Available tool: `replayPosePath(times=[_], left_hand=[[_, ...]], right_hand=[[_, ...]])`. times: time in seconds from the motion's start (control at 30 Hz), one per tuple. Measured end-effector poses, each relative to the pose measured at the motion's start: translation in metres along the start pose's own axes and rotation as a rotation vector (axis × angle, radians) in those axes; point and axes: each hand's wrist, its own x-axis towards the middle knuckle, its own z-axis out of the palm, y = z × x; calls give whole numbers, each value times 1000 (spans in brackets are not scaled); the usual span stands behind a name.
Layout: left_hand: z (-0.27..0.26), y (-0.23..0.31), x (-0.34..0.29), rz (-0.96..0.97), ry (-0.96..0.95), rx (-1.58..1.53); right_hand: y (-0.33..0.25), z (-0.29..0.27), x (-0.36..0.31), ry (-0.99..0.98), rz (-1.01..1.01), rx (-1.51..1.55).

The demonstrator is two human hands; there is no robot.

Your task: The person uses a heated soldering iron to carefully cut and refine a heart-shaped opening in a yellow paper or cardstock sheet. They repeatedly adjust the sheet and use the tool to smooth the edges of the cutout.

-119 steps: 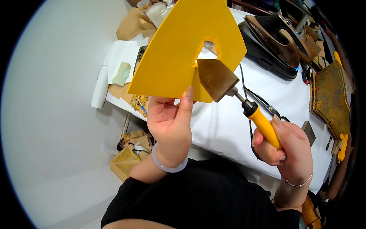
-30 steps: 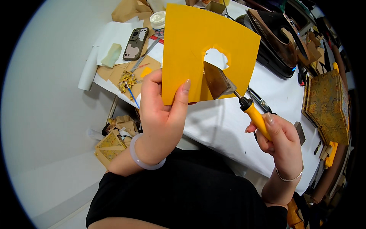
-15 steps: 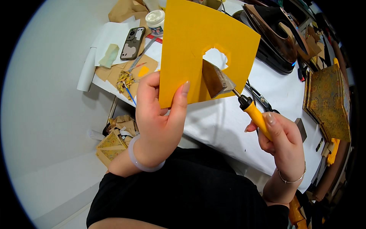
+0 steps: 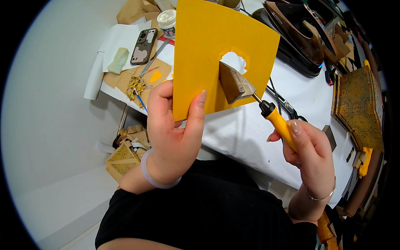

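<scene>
My left hand (image 4: 177,131) grips the lower left corner of a yellow board (image 4: 202,46), thumb on the near face and fingers behind. The board is held up at a tilt above the table and has a roundish, scallop-edged hole at its middle right. In my right hand (image 4: 306,152) is a small hand iron (image 4: 284,127) with a yellow handle, black collar and wedge-shaped metal head. Its head lies against the board's face at the hole's lower left edge. Whether the head's edge reaches into the hole, I cannot tell. My fingers wrap round the handle.
On the white-covered table (image 4: 246,133) lie scissors (image 4: 287,106) behind the iron. A large steam iron (image 4: 296,37) stands far right, near patterned panels (image 4: 359,109). At the left are a phone (image 4: 144,46), a white jar (image 4: 167,23), a ruler (image 4: 157,54) and scraps (image 4: 136,85).
The board and the small iron have shifted slightly left together in the picture. The iron's head stays against the hole's lower left edge, and both grips are the same.
</scene>
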Motion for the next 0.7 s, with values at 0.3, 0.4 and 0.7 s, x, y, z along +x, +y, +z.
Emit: replayPosePath(times=[0.3, 0.4, 0.7], left_hand=[[-7, -8, -7, 106, -35, 140], [1, 1, -1, -67, 28, -156], [7, 3, 3, -192, 99, -174]], right_hand=[[-1, -6, 4, -14, -41, 3], [-1, -6, 2, 23, -21, 6], [-5, -2, -7, 65, -15, -33]])
